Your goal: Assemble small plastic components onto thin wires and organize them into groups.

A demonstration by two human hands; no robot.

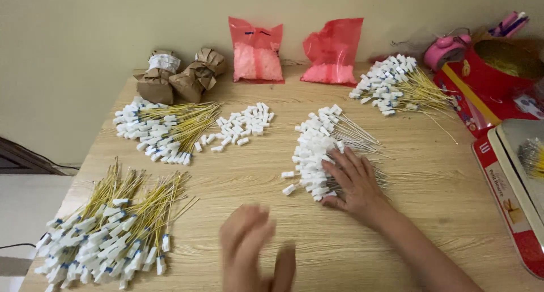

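Wooden table (430,173) against plain beige wall (113,25) (evenly lit).

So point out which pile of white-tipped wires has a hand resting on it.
The middle-right pile, under the right hand. Its wires look silver; the other three piles have yellow wires and are untouched.

Soft, even light; only the left hand (256,246) is motion-blurred.

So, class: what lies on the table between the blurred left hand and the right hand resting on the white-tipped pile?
Head view: only bare wooden table lies between the left hand and right hand.
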